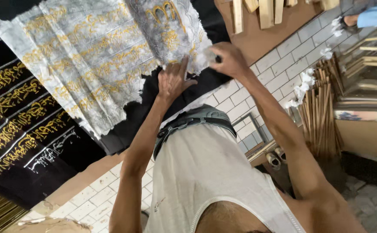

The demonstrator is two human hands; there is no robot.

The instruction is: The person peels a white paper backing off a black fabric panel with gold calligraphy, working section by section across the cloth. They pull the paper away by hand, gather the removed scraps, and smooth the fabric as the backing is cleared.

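Note:
A black cloth (33, 142) with gold embroidered script lies spread out in front of me. Over its upper part lies a torn grey-white backing paper (93, 60), with gold showing through. My left hand (173, 80) presses flat on the black cloth at the paper's torn lower edge, fingers apart. My right hand (227, 58) pinches the paper's right edge, lifting a scrap of it off the cloth.
White-tiled floor (279, 69) runs to the right. A bundle of wooden sticks (320, 116) and stacked picture frames (365, 77) stand at the right. Wooden slats (262, 13) lie on a brown board at the top. Another person's foot (352, 19) shows at the top right.

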